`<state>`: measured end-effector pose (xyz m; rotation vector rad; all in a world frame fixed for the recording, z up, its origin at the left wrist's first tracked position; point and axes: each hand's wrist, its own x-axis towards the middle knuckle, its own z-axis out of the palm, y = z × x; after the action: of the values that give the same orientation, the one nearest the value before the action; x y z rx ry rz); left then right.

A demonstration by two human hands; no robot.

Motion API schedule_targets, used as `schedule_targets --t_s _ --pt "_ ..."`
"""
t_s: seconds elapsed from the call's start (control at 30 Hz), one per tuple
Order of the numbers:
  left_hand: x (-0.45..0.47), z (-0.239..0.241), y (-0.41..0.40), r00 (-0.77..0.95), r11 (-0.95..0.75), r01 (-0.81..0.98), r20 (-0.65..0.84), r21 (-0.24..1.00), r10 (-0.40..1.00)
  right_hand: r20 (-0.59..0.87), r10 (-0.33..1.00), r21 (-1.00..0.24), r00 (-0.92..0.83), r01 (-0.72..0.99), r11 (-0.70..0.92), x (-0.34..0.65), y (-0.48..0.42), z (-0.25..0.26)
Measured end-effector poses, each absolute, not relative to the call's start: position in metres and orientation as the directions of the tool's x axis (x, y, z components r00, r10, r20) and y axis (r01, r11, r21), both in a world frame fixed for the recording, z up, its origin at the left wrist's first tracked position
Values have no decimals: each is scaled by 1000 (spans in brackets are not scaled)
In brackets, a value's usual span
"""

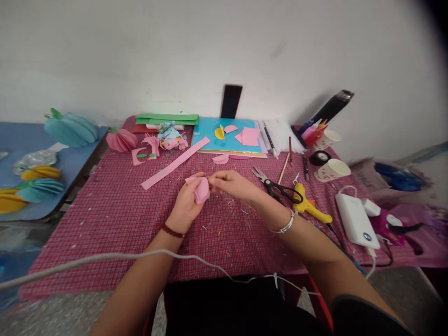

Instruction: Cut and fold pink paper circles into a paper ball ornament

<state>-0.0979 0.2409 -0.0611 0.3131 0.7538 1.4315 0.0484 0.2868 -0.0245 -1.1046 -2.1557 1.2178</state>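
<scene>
Desk set against a bare white wall

The wall (140, 46) is plain off-white, evenly lit, with a few faint smudges. The desk (87, 275) stands pushed up to it on the far side, covered by a red checked cloth (105, 224). Just beside it on the left is a lower blue table (21, 135). Grey speckled floor (399, 284) shows near right and near left.

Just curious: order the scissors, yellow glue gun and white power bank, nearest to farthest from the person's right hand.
From the right hand:
1. scissors, just right of it.
2. yellow glue gun, farther right.
3. white power bank, far right.
</scene>
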Motion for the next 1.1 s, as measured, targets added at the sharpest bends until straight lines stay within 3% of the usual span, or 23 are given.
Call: schedule_targets --t_s 0.13,0.27,0.4,0.6,0.93,1.1 --pt "-105 -54 240 9 217 -776 -334 592 943 113 928 -679 -355 654 333 70 327 -29" --pt "-111 -46 239 74 266 -765 -331 586 941 156 941 -675 -301 662 324 70 360 -44" --pt "-113 -43 239 96 269 -730 -296 628 950 115 960 -783 -255 572 245 60 370 -48" --pt "-112 -47 241 -74 134 -611 -225 780 972 -90 933 -962 -348 274 9 48 339 -33" --pt "-103 -44 233 -4 145 -505 -170 851 985 -194 841 -966 -505 -53 -255 56 273 -27" --pt "-93 -45 228 41 194 -528 -203 826 978 -213 822 -966 -529 -14 -259 71 254 -32"
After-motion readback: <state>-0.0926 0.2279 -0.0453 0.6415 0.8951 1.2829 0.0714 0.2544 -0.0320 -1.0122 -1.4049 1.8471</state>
